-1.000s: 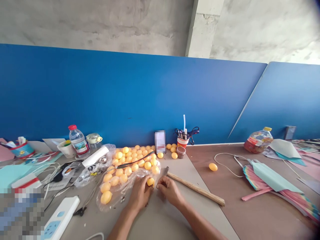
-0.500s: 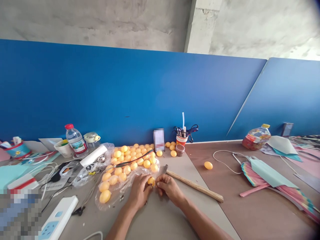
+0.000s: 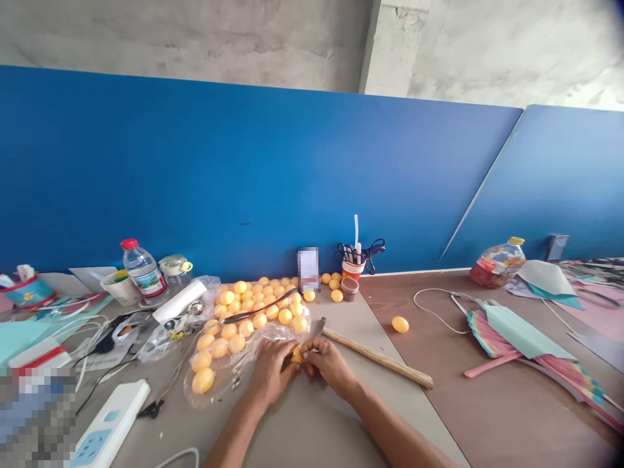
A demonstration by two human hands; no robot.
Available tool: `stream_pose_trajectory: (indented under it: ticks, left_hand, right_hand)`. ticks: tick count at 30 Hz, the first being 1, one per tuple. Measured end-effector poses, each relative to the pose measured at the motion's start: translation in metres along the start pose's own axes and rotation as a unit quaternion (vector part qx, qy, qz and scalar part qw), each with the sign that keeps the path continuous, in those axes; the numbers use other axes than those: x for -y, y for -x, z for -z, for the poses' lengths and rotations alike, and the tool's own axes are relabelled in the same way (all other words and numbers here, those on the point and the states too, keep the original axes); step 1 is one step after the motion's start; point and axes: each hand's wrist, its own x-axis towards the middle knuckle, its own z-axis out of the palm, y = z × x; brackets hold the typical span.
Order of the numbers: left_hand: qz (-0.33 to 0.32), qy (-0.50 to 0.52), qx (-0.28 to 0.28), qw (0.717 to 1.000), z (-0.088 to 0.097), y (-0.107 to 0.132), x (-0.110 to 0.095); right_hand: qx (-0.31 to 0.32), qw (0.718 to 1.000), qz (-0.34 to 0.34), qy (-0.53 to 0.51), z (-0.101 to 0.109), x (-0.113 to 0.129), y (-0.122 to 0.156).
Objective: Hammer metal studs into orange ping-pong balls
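Observation:
Between my two hands is an orange table tennis ball (image 3: 296, 355), mostly covered by fingers. My left hand (image 3: 273, 368) holds it from the left between thumb and fingers. On its right side, my right hand (image 3: 329, 365) is closed in a pinch with the fingertips at the ball; anything small inside that pinch is hidden. Just beyond the right hand lies a hammer (image 3: 377, 356), its wooden handle slanting to the right and its metal head near my fingers. To the left, a clear plastic bag (image 3: 195, 392) contains many orange balls (image 3: 229, 331).
A black strap (image 3: 258, 311) lies over the balls. Behind stand a phone (image 3: 308, 270), a pen cup (image 3: 351, 268) and a small brown tub (image 3: 350, 289). One loose ball (image 3: 400, 324) rests at right. A power strip (image 3: 110, 422), cables and a water bottle (image 3: 143, 273) occupy the left.
My right fingertips have come closer to the ball and now cover its right side. The view has shifted slightly; the other things on the table stay in place.

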Motion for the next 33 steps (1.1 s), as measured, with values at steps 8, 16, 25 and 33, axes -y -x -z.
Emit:
stream_pose_trajectory:
  ticks: [8,16,25,33]
  left_hand:
    - [0.032,0.026,-0.033,0.999,-0.003,0.001,-0.002]
    - [0.025,0.079,-0.058,0.995,0.003,-0.003,-0.01]
    - [0.034,0.074,-0.061,0.995,0.002,-0.001,-0.009]
    - [0.016,0.078,-0.064,0.995,0.002,-0.002,-0.008]
  right_hand:
    - [0.026,0.999,0.001,-0.019,0.002,0.002,0.001]
    - [0.009,0.993,-0.044,-0.112,0.008,0.007,-0.003]
    - [0.012,0.987,-0.042,-0.154,0.009,0.007,-0.003]
    - [0.019,0.985,-0.044,-0.164,0.01,0.008,-0.005]
